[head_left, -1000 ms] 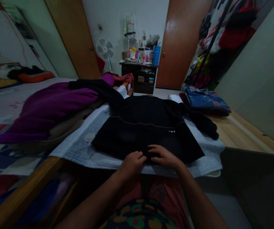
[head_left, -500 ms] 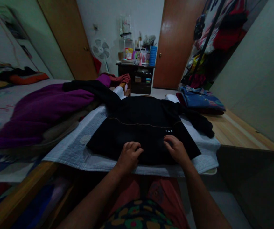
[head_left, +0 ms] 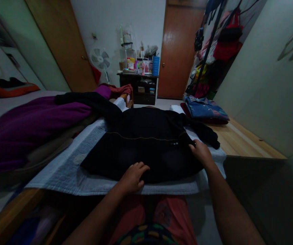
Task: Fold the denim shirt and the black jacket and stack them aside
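A black long-sleeved garment [head_left: 146,149] lies spread on a board or table covered with a pale blue cloth [head_left: 59,173]. A thin tan line crosses it, with small pale dots at its right end. My left hand [head_left: 135,175] rests on the garment's near edge, fingers apart and holding nothing. At the garment's right side, my right hand [head_left: 199,149] pinches the black fabric between thumb and fingers. One sleeve stretches left over a purple cloth [head_left: 39,119]; the other lies to the right, beyond my right hand.
Folded clothes, a blue one on top [head_left: 205,108], sit on a wooden surface [head_left: 250,143] at the right. A wooden rail [head_left: 16,204] runs along the lower left. Farther back stand a fan [head_left: 100,59] and a dark cabinet [head_left: 138,92] with items on it.
My right hand has moved right to the garment's side edge and closed on the fabric there. My left hand stays near the front edge. The view has shifted slightly.
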A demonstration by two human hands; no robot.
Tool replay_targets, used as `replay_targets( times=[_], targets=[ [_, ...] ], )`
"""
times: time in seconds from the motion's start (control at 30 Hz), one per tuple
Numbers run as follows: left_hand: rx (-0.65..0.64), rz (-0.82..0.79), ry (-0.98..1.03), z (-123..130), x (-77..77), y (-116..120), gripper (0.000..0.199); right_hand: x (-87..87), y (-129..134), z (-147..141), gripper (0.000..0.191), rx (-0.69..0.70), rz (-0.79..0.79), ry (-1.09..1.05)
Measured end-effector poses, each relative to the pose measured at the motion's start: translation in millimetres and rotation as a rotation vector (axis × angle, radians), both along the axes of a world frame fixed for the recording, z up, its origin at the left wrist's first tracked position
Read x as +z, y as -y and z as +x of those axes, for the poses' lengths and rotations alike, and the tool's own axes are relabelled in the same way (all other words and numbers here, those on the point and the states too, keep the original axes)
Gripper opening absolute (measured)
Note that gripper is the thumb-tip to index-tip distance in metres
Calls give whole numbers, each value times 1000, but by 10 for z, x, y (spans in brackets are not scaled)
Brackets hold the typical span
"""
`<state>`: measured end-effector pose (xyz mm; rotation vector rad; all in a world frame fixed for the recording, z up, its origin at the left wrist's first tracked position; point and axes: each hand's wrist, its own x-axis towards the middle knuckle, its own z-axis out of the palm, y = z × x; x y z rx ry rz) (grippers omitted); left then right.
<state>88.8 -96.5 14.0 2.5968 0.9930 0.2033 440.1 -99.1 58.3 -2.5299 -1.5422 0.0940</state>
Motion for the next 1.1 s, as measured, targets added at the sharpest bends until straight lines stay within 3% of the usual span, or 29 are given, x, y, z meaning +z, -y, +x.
replay_targets(
  times=[0.17, 0.3, 0.4, 0.53, 0.7, 0.87, 0.97, 1.1],
  targets=[
    [-26, -130, 9, -26, 80, -77, 37, 112, -98, 189, 33, 9, -163, 43],
    [-93, -303, 75, 35, 218, -293, 29, 201, -449, 248, 37, 59, -132, -52],
    [3, -106, 134, 187, 245, -536, 29, 238, -818, 241, 43, 34, -74, -92],
    [109, 124, 88, 439, 113, -863, 33, 199, -1230, 234, 49, -2, -43, -110],
    [161, 106, -68, 610, -171, -1051, 58, 72, -1524, 266, 38, -60, -48, -156],
    [176, 129, -79, 589, -372, -1021, 62, 8, -1608, 410, 29, -100, -33, -158],
    [174, 141, -80, 570, -365, -1011, 62, -25, -1593, 511, 32, -134, -13, -140],
    [175, 142, -108, 658, -165, -1099, 56, -61, -1629, 581, 36, -141, -59, -157]
  ],
)
